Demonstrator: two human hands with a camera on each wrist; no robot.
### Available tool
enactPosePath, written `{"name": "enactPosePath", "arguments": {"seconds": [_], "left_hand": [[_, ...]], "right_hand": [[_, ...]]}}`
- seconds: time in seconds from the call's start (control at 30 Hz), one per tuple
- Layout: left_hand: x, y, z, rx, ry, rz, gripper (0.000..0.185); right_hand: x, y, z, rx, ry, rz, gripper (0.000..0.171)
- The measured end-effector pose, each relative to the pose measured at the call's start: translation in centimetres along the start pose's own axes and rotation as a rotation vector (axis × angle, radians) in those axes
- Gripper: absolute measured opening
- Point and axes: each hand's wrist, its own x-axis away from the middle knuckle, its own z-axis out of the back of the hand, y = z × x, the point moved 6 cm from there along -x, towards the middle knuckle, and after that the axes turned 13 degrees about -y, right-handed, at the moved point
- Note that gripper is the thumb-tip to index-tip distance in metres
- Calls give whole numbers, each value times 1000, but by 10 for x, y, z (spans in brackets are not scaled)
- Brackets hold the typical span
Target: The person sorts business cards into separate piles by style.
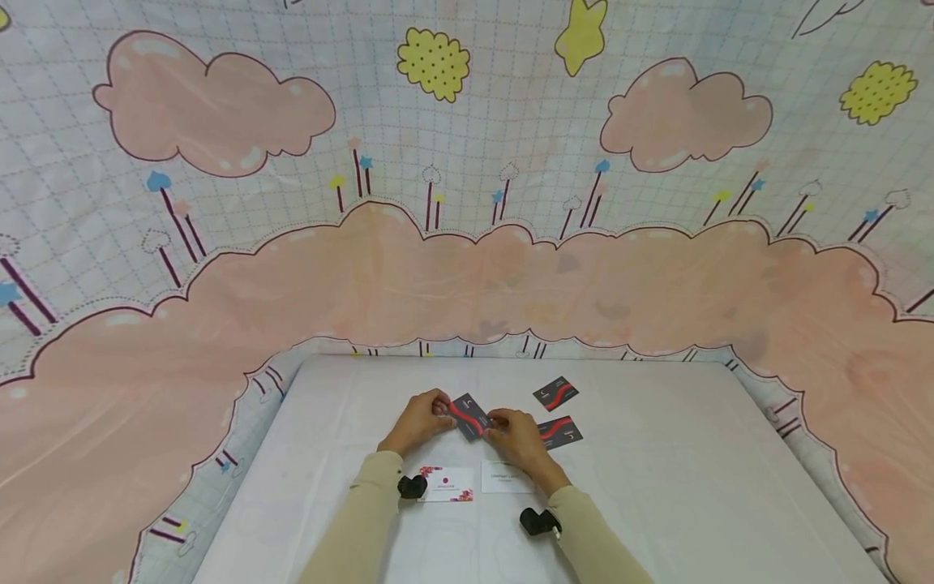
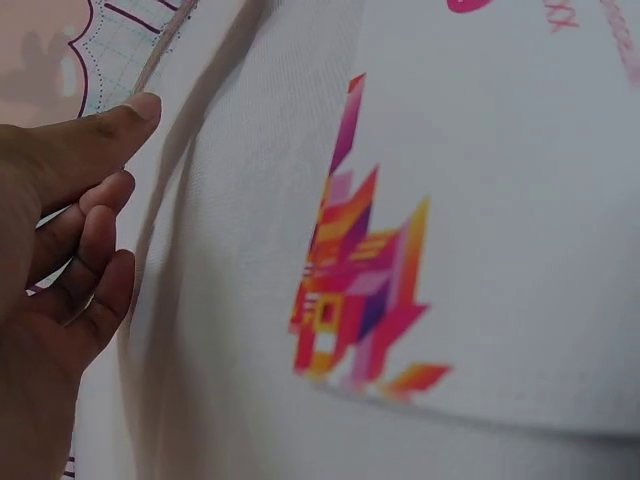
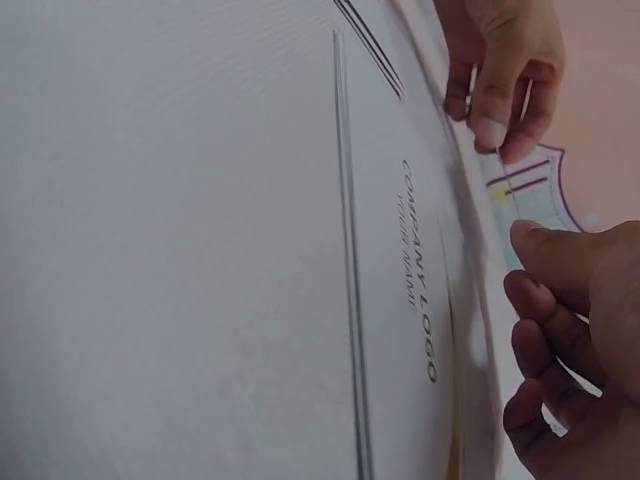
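Observation:
A dark grey business card with a red wavy stripe [image 1: 467,415] is held up between both hands, tilted in the head view. My left hand [image 1: 419,420] pinches its left edge between thumb and fingers. At the opposite edge, my right hand [image 1: 520,442] pinches the card too. The right wrist view shows the card edge-on as a thin line between the two thumbs. Below the hands lie a white card with pink and orange corner patterns [image 1: 447,484] and a white "company logo" card [image 1: 502,477], partly covered by the right hand.
Two more dark cards with red stripes, an upper one [image 1: 556,393] and a lower one [image 1: 562,431], lie right of the right hand. The white table [image 1: 657,487] ends at a patterned curtain [image 1: 467,284] behind and at the sides.

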Motion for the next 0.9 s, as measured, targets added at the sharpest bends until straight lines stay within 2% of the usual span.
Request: {"name": "enactPosePath", "arguments": {"seconds": [0.23,0.4,0.5,0.63,0.77,0.9], "left_hand": [[-1,4,2,-11,9,-30,29],[-2,14,4,-20,27,-76,29],[-1,20,5,-14,32,-82,29],[0,23,3,-5,36,-78,31],[2,25,3,-45,46,-86,41],[7,30,5,-131,62,-141,58]], "right_hand": [[5,-6,8,-23,-12,22,34],[7,-7,9,-38,-4,-24,53],[8,-10,10,-21,11,-42,60],[9,-12,11,22,46,-23,58],[11,-15,15,66,54,17,57],[12,-20,19,119,23,68,56]]}}
